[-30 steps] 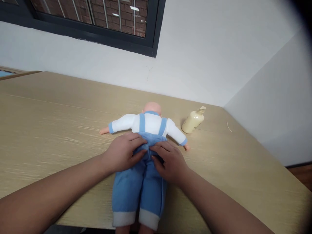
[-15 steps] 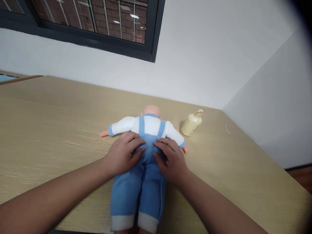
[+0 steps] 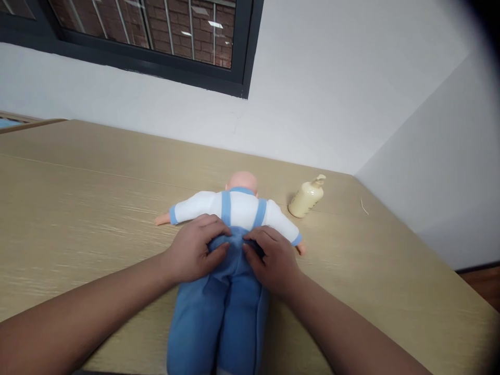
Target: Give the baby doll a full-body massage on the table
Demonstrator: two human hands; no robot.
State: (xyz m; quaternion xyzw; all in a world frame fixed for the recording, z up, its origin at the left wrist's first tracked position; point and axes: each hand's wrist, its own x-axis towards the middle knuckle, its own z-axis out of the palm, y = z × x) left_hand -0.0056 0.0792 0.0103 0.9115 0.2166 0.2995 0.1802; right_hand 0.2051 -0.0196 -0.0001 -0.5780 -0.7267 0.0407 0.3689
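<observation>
A baby doll (image 3: pixel 242 208) lies on its front on the table, its bald head pointing away from me and its arms stretched out to both sides. It wears a white long-sleeved top and blue overalls. My left hand (image 3: pixel 199 245) grips the overalls at the left side of the waist, fingers curved over the back. On the other side my right hand (image 3: pixel 273 258) grips the waist in the same way, with its thumb and fingertips close to those of the left. The doll's face is hidden, and its lower legs run out of the picture at the bottom.
A cream pump bottle (image 3: pixel 307 199) stands on the wooden table (image 3: pixel 97 198), just beyond the doll's right-hand sleeve. Farther right lies a thin pale strip (image 3: pixel 364 207). Behind the table rise a white wall (image 3: pixel 312 94) and a dark-framed window (image 3: pixel 242 78).
The doll has slid a little toward me, its trouser cuffs now mostly out of the picture and its arms lower. My hands have stayed nearly in place, gripping its waist.
</observation>
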